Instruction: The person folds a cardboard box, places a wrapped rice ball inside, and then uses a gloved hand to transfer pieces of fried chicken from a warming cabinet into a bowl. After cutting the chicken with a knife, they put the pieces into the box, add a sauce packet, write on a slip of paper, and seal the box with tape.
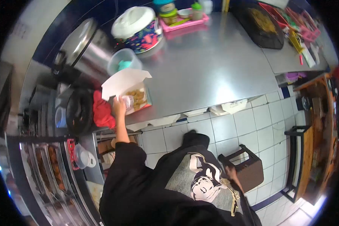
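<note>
My left hand (119, 106) is at the near left side of an open paper food box (148, 98) on the steel counter. Its fingers are closed on a small clear plastic packet (128, 101) inside the box, whose contents I cannot make out. Brown fried pieces (137, 98) fill the right part of the box, and its white lid (125, 82) stands raised at the back. My right hand (231, 174) hangs low beside my shirt, near a brown stool (250, 175); its fingers are blurred.
Behind the box stand a clear plastic tub (118, 60), a patterned rice pot (141, 35) and a steel pot (79, 45). A red cloth (102, 111) and a black pan (79, 113) lie left. A black tray of food (265, 28) sits far right on the counter (214, 56).
</note>
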A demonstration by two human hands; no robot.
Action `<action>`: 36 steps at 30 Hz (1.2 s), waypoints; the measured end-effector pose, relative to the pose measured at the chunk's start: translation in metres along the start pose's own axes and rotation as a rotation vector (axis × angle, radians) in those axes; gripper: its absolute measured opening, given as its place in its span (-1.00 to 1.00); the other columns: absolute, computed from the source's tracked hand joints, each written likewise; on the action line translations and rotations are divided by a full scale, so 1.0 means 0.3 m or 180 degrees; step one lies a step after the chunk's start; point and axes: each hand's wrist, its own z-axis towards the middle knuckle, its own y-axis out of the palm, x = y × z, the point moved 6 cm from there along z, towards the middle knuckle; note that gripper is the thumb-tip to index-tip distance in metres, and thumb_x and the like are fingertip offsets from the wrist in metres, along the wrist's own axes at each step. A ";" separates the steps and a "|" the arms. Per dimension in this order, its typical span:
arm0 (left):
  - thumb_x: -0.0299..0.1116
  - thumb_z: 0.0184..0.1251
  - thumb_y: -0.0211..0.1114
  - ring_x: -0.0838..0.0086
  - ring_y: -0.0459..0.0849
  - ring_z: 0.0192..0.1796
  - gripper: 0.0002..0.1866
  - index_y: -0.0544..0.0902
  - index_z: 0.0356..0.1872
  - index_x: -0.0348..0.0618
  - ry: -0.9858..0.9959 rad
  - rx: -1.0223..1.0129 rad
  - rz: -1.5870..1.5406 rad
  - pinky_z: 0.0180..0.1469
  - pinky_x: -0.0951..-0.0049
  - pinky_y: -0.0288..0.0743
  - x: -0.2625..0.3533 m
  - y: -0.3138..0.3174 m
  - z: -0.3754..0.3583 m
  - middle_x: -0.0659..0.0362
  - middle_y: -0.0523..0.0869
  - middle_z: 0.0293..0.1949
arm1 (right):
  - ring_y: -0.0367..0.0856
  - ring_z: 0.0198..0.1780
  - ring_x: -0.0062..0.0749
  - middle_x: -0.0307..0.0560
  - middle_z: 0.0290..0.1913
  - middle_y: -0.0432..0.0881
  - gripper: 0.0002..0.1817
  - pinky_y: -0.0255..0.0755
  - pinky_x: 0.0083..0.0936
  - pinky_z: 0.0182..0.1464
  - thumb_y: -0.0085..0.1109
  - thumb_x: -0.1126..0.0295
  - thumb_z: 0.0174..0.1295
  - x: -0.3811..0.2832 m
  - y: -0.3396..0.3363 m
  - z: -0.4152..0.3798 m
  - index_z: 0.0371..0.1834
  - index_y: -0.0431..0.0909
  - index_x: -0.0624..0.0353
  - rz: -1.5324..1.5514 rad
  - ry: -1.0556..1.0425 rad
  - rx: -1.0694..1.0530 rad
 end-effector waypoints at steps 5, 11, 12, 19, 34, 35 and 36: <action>-0.31 0.39 0.00 -0.16 0.61 -0.17 -0.65 0.37 0.14 -0.18 0.0798 -0.0442 -0.0124 -0.13 -0.02 0.44 0.502 0.139 -0.238 -0.21 0.65 -0.25 | 0.61 -0.05 -0.06 0.18 -0.10 0.63 -0.64 0.47 -0.29 -0.01 0.01 0.43 0.24 0.183 -0.153 -0.090 0.11 0.39 0.28 0.0729 0.1304 -0.0573; -0.47 0.37 -0.04 -0.13 0.64 -0.29 -0.64 0.33 0.18 -0.20 0.0968 -0.1146 -0.0167 -0.28 -0.01 0.47 1.476 0.483 -0.531 -0.25 0.65 -0.38 | 0.64 -0.13 -0.16 0.09 -0.14 0.65 -0.64 0.51 -0.37 -0.06 -0.12 0.47 0.31 -0.147 -0.682 0.283 0.17 0.37 0.22 0.1537 0.0670 -0.0468; -0.48 0.36 -0.04 -0.14 0.64 -0.30 -0.64 0.33 0.18 -0.21 0.0857 -0.1236 -0.0311 -0.28 0.00 0.47 1.658 0.534 -0.578 -0.25 0.65 -0.39 | 0.65 -0.14 -0.18 0.08 -0.15 0.65 -0.64 0.52 -0.38 -0.07 -0.15 0.48 0.32 -0.235 -0.807 0.354 0.18 0.37 0.21 0.1843 0.0511 -0.0509; -0.50 0.35 -0.04 -0.15 0.62 -0.22 -0.67 0.35 0.13 -0.26 0.1161 -0.1296 -0.0813 -0.17 0.03 0.48 2.592 0.983 -0.840 -0.26 0.65 -0.27 | 0.66 -0.06 -0.07 0.04 -0.13 0.66 -0.56 0.58 -0.35 -0.07 -0.28 0.58 0.31 -0.601 -1.692 0.734 0.26 0.28 0.14 0.3277 -0.0165 0.0126; -0.11 0.51 -0.18 -0.05 0.60 -0.19 -0.57 0.50 -0.18 -0.30 0.0270 -0.0287 -0.1816 -0.14 0.12 0.42 3.610 1.553 -1.213 -0.16 0.63 -0.26 | 0.59 -0.33 -0.56 -0.18 -0.31 0.66 -0.82 0.47 -0.60 -0.28 0.07 0.45 0.25 -1.401 -3.925 1.898 -0.15 0.56 0.27 0.1202 -0.3112 0.1902; -0.11 0.51 -0.17 -0.02 0.61 -0.20 -0.57 0.50 -0.18 -0.31 0.0181 -0.0138 -0.1627 -0.15 0.13 0.42 3.627 1.577 -1.219 -0.15 0.63 -0.24 | 0.62 -0.31 -0.50 -0.11 -0.34 0.67 -0.83 0.48 -0.55 -0.21 0.09 0.44 0.23 -1.528 -4.048 1.954 -0.20 0.58 0.28 0.0973 -0.3395 0.2074; -0.11 0.51 -0.16 0.00 0.61 -0.21 -0.58 0.49 -0.18 -0.32 0.0087 0.0005 -0.1416 -0.15 0.14 0.43 3.634 1.595 -1.234 -0.14 0.64 -0.23 | 0.64 -0.30 -0.45 -0.08 -0.35 0.68 -0.84 0.49 -0.53 -0.20 0.11 0.43 0.21 -1.631 -4.164 2.052 -0.23 0.60 0.28 0.0771 -0.3581 0.2171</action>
